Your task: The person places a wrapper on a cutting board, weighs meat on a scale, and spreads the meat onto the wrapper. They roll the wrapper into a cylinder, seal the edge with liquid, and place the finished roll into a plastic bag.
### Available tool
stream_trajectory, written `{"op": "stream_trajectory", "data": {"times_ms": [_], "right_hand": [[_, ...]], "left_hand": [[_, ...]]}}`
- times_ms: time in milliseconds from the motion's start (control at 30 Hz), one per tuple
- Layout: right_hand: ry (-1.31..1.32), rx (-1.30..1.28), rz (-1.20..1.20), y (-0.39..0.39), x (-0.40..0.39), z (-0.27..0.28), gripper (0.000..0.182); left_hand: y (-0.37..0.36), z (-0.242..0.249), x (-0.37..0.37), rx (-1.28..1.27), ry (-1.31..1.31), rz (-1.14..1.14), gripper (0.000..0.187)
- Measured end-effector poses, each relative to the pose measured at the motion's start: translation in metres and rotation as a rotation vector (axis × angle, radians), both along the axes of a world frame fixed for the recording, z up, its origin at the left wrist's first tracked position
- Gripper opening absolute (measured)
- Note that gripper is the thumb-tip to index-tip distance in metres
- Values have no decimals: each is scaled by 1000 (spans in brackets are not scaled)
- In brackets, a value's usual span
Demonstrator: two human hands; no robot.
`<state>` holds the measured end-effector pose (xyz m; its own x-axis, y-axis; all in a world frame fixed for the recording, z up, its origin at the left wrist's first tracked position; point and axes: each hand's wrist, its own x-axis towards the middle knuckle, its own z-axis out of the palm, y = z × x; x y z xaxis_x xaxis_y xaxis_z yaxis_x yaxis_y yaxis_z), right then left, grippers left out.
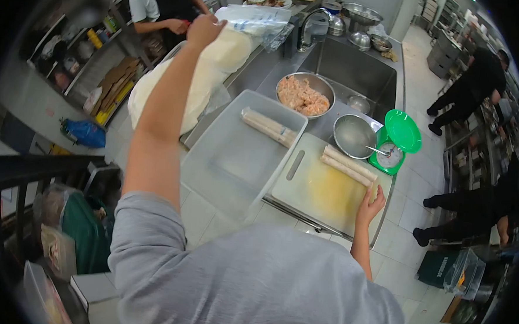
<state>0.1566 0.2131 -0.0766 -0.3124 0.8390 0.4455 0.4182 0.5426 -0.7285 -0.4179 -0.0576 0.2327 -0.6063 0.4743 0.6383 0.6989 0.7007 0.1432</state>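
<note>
My left hand (pixel 204 32) reaches far forward, its fingers closed on the edge of a clear plastic bag (pixel 252 22) with blue print. Beneath that arm lies a large white, soft-looking mass (pixel 218 57), partly hidden. My right hand (pixel 370 209) rests at the near end of pale rolls (pixel 348 165) on a white cutting board (pixel 287 190). Its fingers are apart and seem to touch the roll's end. Left of the board, a translucent plastic tub (pixel 213 154) holds wrapped rolls (pixel 268 126) along its far side.
Behind the board are a bowl of minced filling (pixel 304 95), a steel bowl (pixel 355 136) with a spoon, and a green scale (pixel 394 147). A sink (pixel 352 70) lies beyond. One co-worker (pixel 161 13) stands at far left; two people in black are at right.
</note>
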Motion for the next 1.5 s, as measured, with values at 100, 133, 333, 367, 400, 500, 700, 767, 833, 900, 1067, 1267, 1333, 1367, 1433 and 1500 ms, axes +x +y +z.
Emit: {"op": "stream_trajectory", "data": {"times_ms": [100, 133, 333, 367, 400, 500, 700, 767, 833, 900, 1067, 1267, 1333, 1367, 1433, 1500], "right_hand": [[-5, -48, -26, -33, 11, 8, 40], [-13, -65, -39, -42, 18, 10, 39], [-113, -93, -171, -92, 84, 17, 36], [-121, -105, -214, -100, 95, 18, 35], [-130, -118, -253, -107, 106, 19, 35], [-182, -138, -343, -124, 134, 23, 33], [-232, -134, -401, -138, 153, 23, 34], [-217, -137, -391, -138, 147, 26, 34], [-199, -152, -375, -134, 139, 29, 35], [-176, -180, -353, -129, 128, 29, 36], [-131, -118, -288, -119, 108, 24, 37], [-128, -113, -230, -118, 92, 34, 39], [-133, -67, -201, -111, 89, 31, 40], [-143, -19, -184, -104, 86, 24, 41], [-173, 71, -132, -89, 78, 31, 44], [-203, 170, -50, -67, 46, 48, 50]], "left_hand": [[62, -7, -20, -24, -95, 12, 47], [82, -10, -26, 3, -131, 19, 48], [167, -43, -67, -99, -203, 222, 42], [169, -43, -70, -238, -268, 281, 42], [171, -44, -78, -297, -282, 309, 40], [171, -31, -78, -340, -339, 343, 39], [173, 12, -95, 46, -411, 236, 38], [178, 34, -113, 52, -315, 173, 37], [179, 54, -126, 150, -195, 153, 34], [173, 80, -137, -56, -89, 126, 32], [172, 103, -175, 404, -198, -115, 30], [165, 136, -157, 643, 50, -256, 24], [156, 153, -138, 465, 242, -141, 21], [154, 160, -117, 372, 326, -93, 20], [144, 169, -19, 208, 374, -164, 38], [145, 161, 53, 113, 417, -263, 45]]}}
